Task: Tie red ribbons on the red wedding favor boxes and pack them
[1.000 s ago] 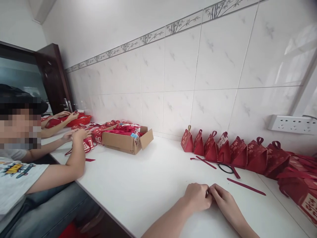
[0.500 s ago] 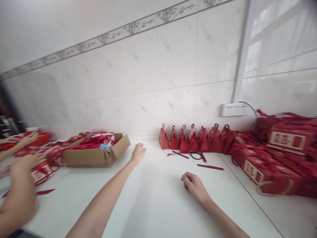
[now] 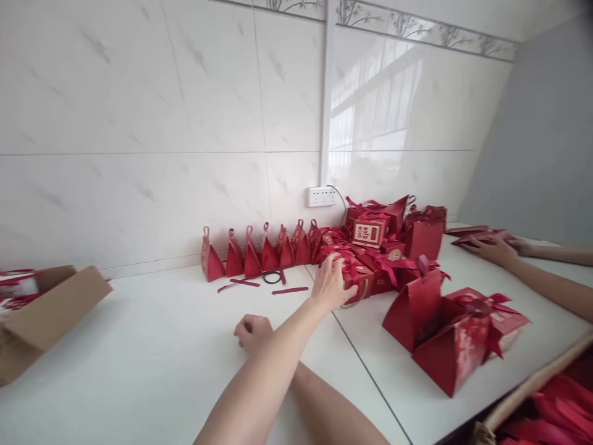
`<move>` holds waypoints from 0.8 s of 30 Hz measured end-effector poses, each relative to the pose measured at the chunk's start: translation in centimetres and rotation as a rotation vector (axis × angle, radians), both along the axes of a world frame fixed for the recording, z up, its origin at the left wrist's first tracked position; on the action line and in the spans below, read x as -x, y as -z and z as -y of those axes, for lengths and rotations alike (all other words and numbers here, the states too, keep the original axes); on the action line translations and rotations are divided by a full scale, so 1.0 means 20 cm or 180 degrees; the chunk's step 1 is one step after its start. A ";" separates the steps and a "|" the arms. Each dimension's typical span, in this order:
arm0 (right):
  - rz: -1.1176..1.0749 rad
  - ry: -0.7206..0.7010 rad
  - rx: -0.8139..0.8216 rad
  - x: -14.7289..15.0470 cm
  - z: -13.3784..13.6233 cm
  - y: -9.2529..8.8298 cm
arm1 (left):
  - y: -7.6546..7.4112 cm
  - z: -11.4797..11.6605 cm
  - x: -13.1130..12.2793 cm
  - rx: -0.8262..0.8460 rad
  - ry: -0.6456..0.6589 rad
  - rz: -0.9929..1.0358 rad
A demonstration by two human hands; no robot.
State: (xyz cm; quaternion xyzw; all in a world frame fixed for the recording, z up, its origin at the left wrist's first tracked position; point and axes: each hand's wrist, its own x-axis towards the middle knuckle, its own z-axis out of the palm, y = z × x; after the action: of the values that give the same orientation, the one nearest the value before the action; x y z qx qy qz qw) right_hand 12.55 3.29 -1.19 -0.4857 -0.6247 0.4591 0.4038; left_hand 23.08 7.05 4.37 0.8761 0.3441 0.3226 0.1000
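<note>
My left hand (image 3: 330, 283) stretches across to the right, over my right forearm. Its thumb and fingers are spread at the near left end of a red gift box (image 3: 364, 285) with a ribbon and a gold cord. They touch the box or lie just before it; no firm grip shows. My right hand (image 3: 254, 332) rests loosely curled on the white table (image 3: 152, 352), left of my left forearm, with nothing visible in it. Just beyond it lie a dark red strip (image 3: 290, 290) and a black ring (image 3: 272, 277).
Several small red pointed bags (image 3: 252, 262) line the wall. Red boxes (image 3: 368, 232) are stacked below the socket (image 3: 322, 196). Two larger red bags (image 3: 451, 352) stand at right. Another person's hands (image 3: 495, 252) hold flat red pieces. A cardboard box (image 3: 50, 315) is at left.
My view has turned right. My left hand has moved from beside the cardboard box to the red gift box, crossing over my right arm. My right hand stays curled on the table.
</note>
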 end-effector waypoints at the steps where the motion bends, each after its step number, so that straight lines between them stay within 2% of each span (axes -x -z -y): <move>1: 0.0001 0.0024 0.0046 0.00 0.00 -0.01 | 0.03 -0.01 -0.06 0.0166 -0.0145 0.0050; 4: -0.0051 0.0034 0.0105 0.00 -0.01 -0.03 | 0.10 -0.05 -0.15 0.0683 -0.0375 0.0195; 8: -0.0099 0.0015 0.0170 0.00 -0.02 -0.06 | 0.16 -0.09 -0.18 0.1155 -0.0531 0.0569; 17: -0.0035 0.0040 0.0220 -0.02 0.01 -0.09 | 0.16 -0.11 -0.10 0.1288 -0.0231 0.0432; 21: -0.0079 -0.0011 0.0124 -0.01 -0.01 -0.07 | 0.19 -0.05 -0.08 0.1313 -0.0061 0.0759; 24: -0.0107 -0.0082 0.0034 -0.02 -0.01 -0.06 | 0.19 0.02 -0.04 0.0904 -0.0026 0.1083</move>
State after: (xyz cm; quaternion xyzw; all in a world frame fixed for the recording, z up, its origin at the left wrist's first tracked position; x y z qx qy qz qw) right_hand 12.89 3.55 -0.04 -0.4720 -0.6215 0.4757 0.4057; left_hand 23.94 6.62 0.55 0.7847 0.3678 0.4146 0.2777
